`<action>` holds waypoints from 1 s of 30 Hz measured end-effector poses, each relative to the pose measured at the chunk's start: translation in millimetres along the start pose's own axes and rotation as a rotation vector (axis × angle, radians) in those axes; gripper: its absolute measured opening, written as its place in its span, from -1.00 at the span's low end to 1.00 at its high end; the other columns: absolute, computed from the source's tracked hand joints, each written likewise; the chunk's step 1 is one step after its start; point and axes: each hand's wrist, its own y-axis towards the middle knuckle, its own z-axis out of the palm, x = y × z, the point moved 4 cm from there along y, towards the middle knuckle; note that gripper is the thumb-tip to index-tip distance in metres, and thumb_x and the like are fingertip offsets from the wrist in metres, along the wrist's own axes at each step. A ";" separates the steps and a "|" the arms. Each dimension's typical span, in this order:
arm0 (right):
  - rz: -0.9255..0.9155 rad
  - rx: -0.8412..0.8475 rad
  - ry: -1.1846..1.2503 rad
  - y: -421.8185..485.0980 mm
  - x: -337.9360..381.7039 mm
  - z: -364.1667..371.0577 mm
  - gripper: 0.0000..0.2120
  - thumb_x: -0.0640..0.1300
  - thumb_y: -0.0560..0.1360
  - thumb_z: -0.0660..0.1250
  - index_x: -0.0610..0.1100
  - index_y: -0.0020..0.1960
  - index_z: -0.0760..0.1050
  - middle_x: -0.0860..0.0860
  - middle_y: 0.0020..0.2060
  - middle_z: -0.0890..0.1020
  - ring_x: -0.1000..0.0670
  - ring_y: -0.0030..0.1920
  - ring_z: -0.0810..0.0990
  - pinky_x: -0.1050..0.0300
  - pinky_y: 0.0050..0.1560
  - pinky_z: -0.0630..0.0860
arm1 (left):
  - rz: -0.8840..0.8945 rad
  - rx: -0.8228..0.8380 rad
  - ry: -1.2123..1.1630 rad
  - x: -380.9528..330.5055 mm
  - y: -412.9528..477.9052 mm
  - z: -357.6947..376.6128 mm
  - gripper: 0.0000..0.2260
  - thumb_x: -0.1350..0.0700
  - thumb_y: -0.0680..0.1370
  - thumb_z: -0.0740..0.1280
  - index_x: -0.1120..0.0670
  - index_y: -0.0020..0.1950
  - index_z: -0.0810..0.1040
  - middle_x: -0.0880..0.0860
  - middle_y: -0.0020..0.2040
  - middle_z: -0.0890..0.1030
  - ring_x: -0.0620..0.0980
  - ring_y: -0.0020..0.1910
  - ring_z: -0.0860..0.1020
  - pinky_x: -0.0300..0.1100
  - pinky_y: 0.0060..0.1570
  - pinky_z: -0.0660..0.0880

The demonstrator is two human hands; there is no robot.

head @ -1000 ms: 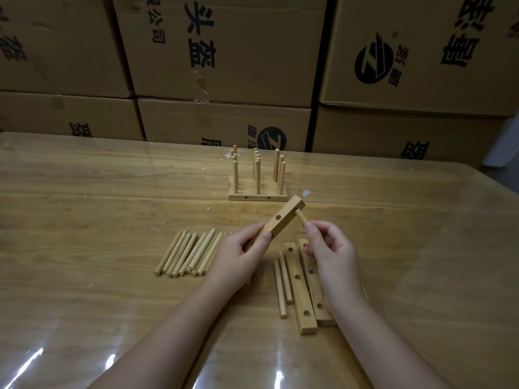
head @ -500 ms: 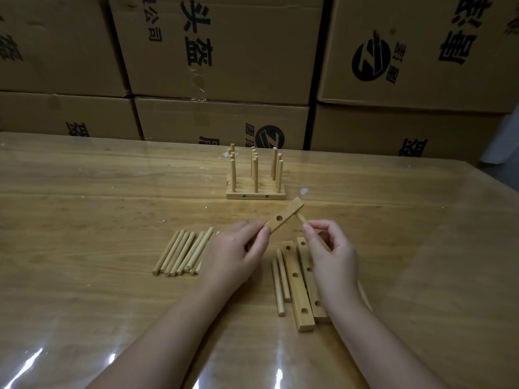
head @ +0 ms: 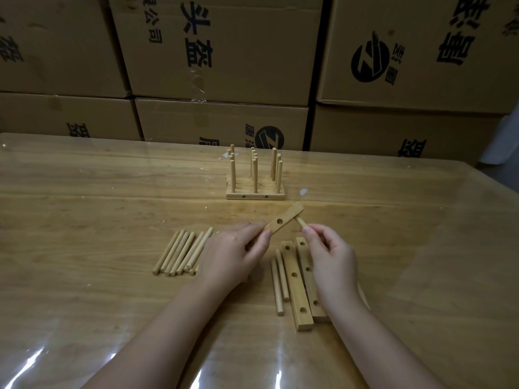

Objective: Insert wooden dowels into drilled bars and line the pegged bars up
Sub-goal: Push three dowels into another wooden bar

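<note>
A pale drilled wooden bar (head: 283,220) is gripped by the left hand (head: 233,256) in front of the row of pegged bars (head: 255,196). A round wooden dowel (head: 300,222), pinched by the right hand (head: 331,256), is presented to its end hole. Two empty bars (head: 296,293) and loose dowels (head: 179,254) are left unassembled.

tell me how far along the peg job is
Done: several pegged bars stand lined up at the far side of the table. In hand: the left hand holds a drilled bar while the right hand pinches a dowel at its far end, not visibly seated. Left: two empty bars and loose dowels lying flat.
</note>
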 end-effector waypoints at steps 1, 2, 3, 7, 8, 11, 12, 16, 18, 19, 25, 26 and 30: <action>0.000 0.004 -0.003 -0.1 0.1 0.1 -0.90 -0.02 0.53 0.29 0.15 -0.08 0.56 0.16 -0.22 0.65 0.26 -0.17 0.56 0.29 -0.19 0.44 | 0.007 0.006 0.010 0.4 0.3 -0.3 -0.73 0.00 0.60 0.23 -0.01 0.25 0.57 -0.08 -0.06 0.66 -0.18 -0.14 0.56 -0.36 -0.18 0.46; 0.001 0.012 -0.008 -0.3 0.1 0.3 -0.90 -0.02 0.54 0.28 0.15 -0.07 0.56 0.16 -0.22 0.65 0.27 -0.17 0.56 0.29 -0.19 0.43 | 0.012 0.009 0.018 0.5 0.6 -0.7 -0.73 0.00 0.60 0.23 -0.01 0.25 0.57 -0.08 -0.06 0.66 -0.19 -0.15 0.55 -0.42 -0.19 0.41; 0.003 0.023 -0.013 -0.7 0.0 0.7 -0.89 -0.02 0.54 0.27 0.17 -0.06 0.55 0.17 -0.23 0.65 0.29 -0.17 0.56 0.30 -0.19 0.43 | 0.017 0.011 0.026 0.7 0.6 -1.0 -0.73 0.00 0.60 0.24 -0.01 0.25 0.57 -0.08 -0.06 0.66 -0.21 -0.16 0.53 -0.47 -0.21 0.36; 0.014 0.083 -0.048 -1.7 0.3 1.3 -0.84 -0.01 0.56 0.22 0.20 -0.10 0.54 0.27 -0.33 0.61 0.36 -0.23 0.53 0.33 -0.25 0.37 | 0.052 0.012 0.047 -1.2 0.3 -3.1 -0.73 0.00 0.60 0.24 0.00 0.24 0.58 -0.08 -0.09 0.66 -0.23 -0.22 0.51 -0.51 -0.25 0.31; 0.020 0.096 -0.054 -1.5 0.3 1.3 -0.83 0.00 0.57 0.21 0.19 -0.11 0.54 0.29 -0.33 0.61 0.38 -0.22 0.52 0.33 -0.26 0.36 | 0.062 0.009 0.048 -1.8 0.7 -3.9 -0.73 -0.01 0.59 0.23 0.01 0.24 0.58 -0.08 -0.10 0.66 -0.24 -0.22 0.51 -0.52 -0.25 0.31; 0.032 0.112 -0.055 0.0 0.7 1.0 -0.79 0.01 0.58 0.19 0.19 -0.15 0.55 0.30 -0.30 0.61 0.38 -0.23 0.51 0.41 -0.32 0.37 | 0.092 -0.009 0.059 -4.7 1.4 -7.5 -0.67 -0.07 0.59 0.16 0.02 0.20 0.61 -0.07 -0.13 0.67 -0.20 -0.25 0.55 -0.52 -0.27 0.29; 0.029 0.107 -0.049 0.6 0.7 0.7 -0.78 0.02 0.58 0.19 0.18 -0.17 0.56 0.20 -0.28 0.63 0.31 -0.25 0.54 0.44 -0.36 0.36 | 0.102 -0.017 0.068 -6.0 1.3 -9.1 -0.65 -0.08 0.58 0.15 0.02 0.18 0.62 -0.08 -0.14 0.67 -0.19 -0.26 0.57 -0.52 -0.28 0.28; 0.033 0.117 -0.022 1.0 0.6 -0.4 -0.78 0.03 0.57 0.19 0.17 -0.17 0.57 -0.05 -0.18 0.61 0.12 -0.10 0.49 0.41 -0.35 0.40 | 0.109 -0.033 0.070 -7.6 0.8 -12.8 -0.64 -0.08 0.57 0.14 0.02 0.16 0.64 -0.09 -0.15 0.67 -0.22 -0.28 0.55 -0.60 -0.30 0.19; 0.045 0.135 -0.011 0.4 1.1 0.6 -0.79 0.04 0.57 0.19 0.17 -0.13 0.58 0.03 -0.19 0.62 0.19 -0.13 0.53 0.28 -0.23 0.49 | 0.117 -0.042 0.065 -7.3 0.6 -11.5 -0.64 -0.07 0.58 0.14 0.04 0.16 0.63 -0.08 -0.16 0.66 -0.23 -0.29 0.52 -0.58 -0.31 0.23; 0.047 0.139 -0.003 0.5 1.4 1.4 -0.81 0.03 0.57 0.19 0.15 -0.09 0.58 0.10 -0.22 0.64 0.24 -0.17 0.56 0.26 -0.25 0.48 | 0.124 -0.043 0.065 -7.1 0.3 -10.1 -0.64 -0.06 0.58 0.13 0.05 0.17 0.62 -0.07 -0.15 0.66 -0.21 -0.29 0.53 -0.52 -0.34 0.31; 0.055 0.136 0.115 0.5 5.2 5.4 -0.82 0.08 0.54 0.18 0.14 0.06 0.51 0.17 -0.27 0.59 0.26 -0.23 0.55 0.36 -0.23 0.44 | 0.065 -0.084 0.077 0.5 -1.0 -6.5 -0.63 -0.06 0.58 0.14 0.07 0.22 0.60 0.00 -0.09 0.68 -0.04 -0.21 0.64 -0.17 -0.32 0.57; 0.059 0.125 0.118 0.4 5.2 5.3 -0.81 0.09 0.55 0.16 0.14 0.07 0.50 0.13 -0.26 0.60 0.26 -0.23 0.55 0.33 -0.22 0.43 | 0.040 -0.091 0.078 2.4 -1.1 -6.6 -0.64 -0.06 0.58 0.16 0.06 0.23 0.59 0.01 -0.05 0.69 -0.04 -0.16 0.65 -0.18 -0.28 0.58; 0.073 0.073 0.098 1.9 3.4 4.4 -0.78 0.07 0.57 0.13 0.08 -0.04 0.54 0.16 -0.38 0.57 0.25 -0.35 0.51 0.19 -0.21 0.40 | -0.015 -0.112 0.102 7.4 -1.2 -3.8 -0.71 0.01 0.58 0.25 0.05 0.26 0.57 0.02 0.00 0.69 -0.02 -0.15 0.66 -0.17 -0.26 0.55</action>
